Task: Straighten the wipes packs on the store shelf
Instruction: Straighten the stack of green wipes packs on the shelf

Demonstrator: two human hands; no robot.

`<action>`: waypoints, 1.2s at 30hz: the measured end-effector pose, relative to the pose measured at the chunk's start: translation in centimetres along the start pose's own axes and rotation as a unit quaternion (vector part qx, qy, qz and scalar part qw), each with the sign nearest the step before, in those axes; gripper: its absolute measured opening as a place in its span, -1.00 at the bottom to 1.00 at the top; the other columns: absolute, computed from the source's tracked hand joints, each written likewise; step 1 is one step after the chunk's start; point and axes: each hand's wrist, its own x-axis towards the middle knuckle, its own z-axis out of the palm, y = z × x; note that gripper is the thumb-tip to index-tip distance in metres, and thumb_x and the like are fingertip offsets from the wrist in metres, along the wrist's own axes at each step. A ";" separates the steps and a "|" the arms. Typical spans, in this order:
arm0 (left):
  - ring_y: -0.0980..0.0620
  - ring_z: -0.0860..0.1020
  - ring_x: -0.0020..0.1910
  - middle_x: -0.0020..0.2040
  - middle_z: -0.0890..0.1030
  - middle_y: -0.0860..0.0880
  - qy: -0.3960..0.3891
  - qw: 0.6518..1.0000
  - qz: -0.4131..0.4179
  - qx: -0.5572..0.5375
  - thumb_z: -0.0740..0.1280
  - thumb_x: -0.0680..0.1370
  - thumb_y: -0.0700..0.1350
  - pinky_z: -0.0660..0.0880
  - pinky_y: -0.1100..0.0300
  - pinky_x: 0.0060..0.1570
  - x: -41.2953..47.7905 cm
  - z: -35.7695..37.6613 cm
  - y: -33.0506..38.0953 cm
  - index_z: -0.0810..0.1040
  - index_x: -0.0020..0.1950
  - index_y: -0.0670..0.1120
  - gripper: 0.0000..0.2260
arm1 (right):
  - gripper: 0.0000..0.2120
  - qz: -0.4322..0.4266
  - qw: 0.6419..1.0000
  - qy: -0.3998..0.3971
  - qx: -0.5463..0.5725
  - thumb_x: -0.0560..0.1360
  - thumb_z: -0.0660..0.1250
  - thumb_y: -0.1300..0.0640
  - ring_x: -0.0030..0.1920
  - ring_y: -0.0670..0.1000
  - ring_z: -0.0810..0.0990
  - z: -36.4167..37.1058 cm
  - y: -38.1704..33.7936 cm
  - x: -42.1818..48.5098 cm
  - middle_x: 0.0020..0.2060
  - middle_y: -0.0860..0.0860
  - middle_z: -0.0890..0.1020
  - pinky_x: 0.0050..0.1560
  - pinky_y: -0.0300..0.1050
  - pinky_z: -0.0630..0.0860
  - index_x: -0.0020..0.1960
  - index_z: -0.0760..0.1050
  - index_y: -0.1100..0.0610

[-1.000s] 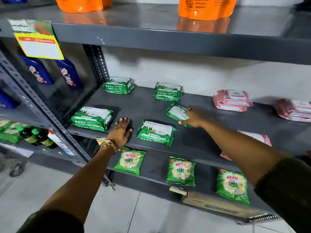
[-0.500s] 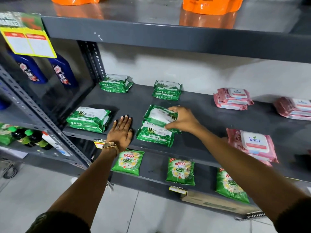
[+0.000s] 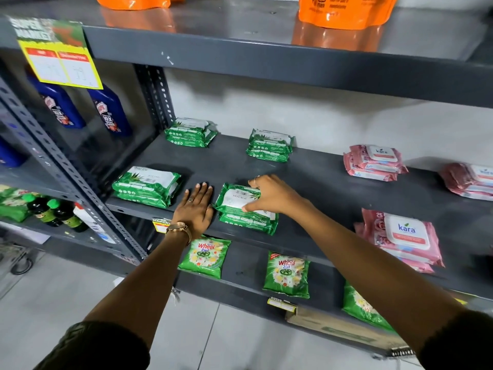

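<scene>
While left hand lies flat — right hand grips green wipes pack.

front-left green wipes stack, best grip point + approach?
Judging by pose: pinch the short ends of the top pack in the front-left green stack, coming from the front edge. It lies flat, long side along the shelf, ends free; left hand lies flat beside it.
</scene>
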 end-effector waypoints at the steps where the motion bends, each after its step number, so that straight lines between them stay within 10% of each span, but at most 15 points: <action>1: 0.00 -0.08 0.54 0.57 -0.01 -0.09 -0.002 1.000 0.000 0.001 -0.32 0.38 0.15 -0.23 0.07 0.49 0.0 0.0 0.0 -0.06 0.53 -0.11 -0.27 | -0.21 0.005 1.000 0.015 -0.018 0.27 0.53 -0.10 0.32 0.14 0.49 -0.1 -0.2 0.1 0.35 0.14 0.50 0.29 0.07 0.47 0.37 0.39 0.24; 8: -0.01 -0.06 0.54 0.56 0.02 -0.10 0.004 1.000 0.000 -0.005 -0.33 0.40 0.14 -0.20 0.05 0.49 -0.1 0.0 0.1 -0.04 0.52 -0.13 -0.28 | -0.37 0.059 0.984 0.096 -0.135 0.39 0.31 -0.32 0.10 0.20 0.59 0.4 -1.6 0.1 0.05 0.17 0.63 -0.09 -0.04 0.48 0.06 0.52 0.25; 13: -0.01 -0.05 0.54 0.56 0.03 -0.09 0.004 1.000 -0.003 -0.007 -0.31 0.41 0.14 -0.21 0.06 0.49 0.0 0.1 0.1 -0.03 0.52 -0.12 -0.29 | -0.78 0.015 0.963 0.091 -0.252 0.58 0.19 0.21 0.11 0.23 0.60 -0.3 -1.5 -0.3 0.11 0.20 0.61 -0.11 0.04 0.52 0.16 0.49 0.27; 18: -0.02 -0.04 0.54 0.56 0.05 -0.10 0.009 1.000 -0.005 -0.013 -0.29 0.42 0.13 -0.17 0.03 0.51 0.0 0.2 0.0 -0.01 0.52 -0.13 -0.30 | -0.17 -0.205 0.908 -0.020 -0.365 0.37 0.26 0.55 0.55 0.17 0.01 -1.2 -0.4 0.7 0.56 0.05 0.08 0.47 0.18 0.21 0.51 0.15 0.00; 22: -0.01 -0.04 0.54 0.56 0.04 -0.09 0.009 1.000 -0.005 -0.011 -0.31 0.41 0.14 -0.18 0.04 0.50 0.0 0.1 0.1 -0.02 0.52 -0.12 -0.29 | -0.23 -0.265 0.891 -0.062 -0.364 0.40 0.29 0.49 0.57 0.08 -0.14 -1.8 -0.3 1.2 0.58 -0.06 -0.07 0.55 0.14 0.03 0.46 0.27 -0.10; 26: -0.03 -0.02 0.54 0.56 0.06 -0.11 0.015 1.000 -0.001 -0.011 -0.30 0.41 0.13 -0.17 0.04 0.49 -0.1 0.1 0.1 0.00 0.52 -0.14 -0.28 | -0.30 -0.178 0.928 -0.098 -0.313 0.36 0.47 -0.03 0.57 0.06 -0.07 -2.5 0.2 1.9 0.56 -0.03 0.10 0.55 0.11 0.00 0.45 0.31 -0.03; 31: -0.03 -0.02 0.54 0.56 0.06 -0.12 0.016 1.000 -0.001 -0.010 -0.31 0.42 0.13 -0.17 0.03 0.49 -0.1 0.2 0.0 0.00 0.52 -0.15 -0.29 | -0.31 -0.096 0.973 -0.031 -0.210 0.30 0.42 -0.28 0.10 0.13 0.54 -0.6 0.5 1.1 0.20 0.13 0.58 0.01 0.00 0.51 0.24 0.47 0.18; 36: -0.03 -0.04 0.54 0.56 0.03 -0.11 0.010 1.000 0.000 -0.004 -0.33 0.40 0.13 -0.18 0.04 0.50 -0.1 0.2 0.0 -0.03 0.52 -0.14 -0.28 | -0.54 -0.074 0.980 -0.008 -0.187 0.31 0.44 -0.25 -0.20 0.10 0.50 -0.1 0.3 0.6 -0.19 0.05 0.52 -0.41 -0.16 0.27 -0.31 0.31 0.08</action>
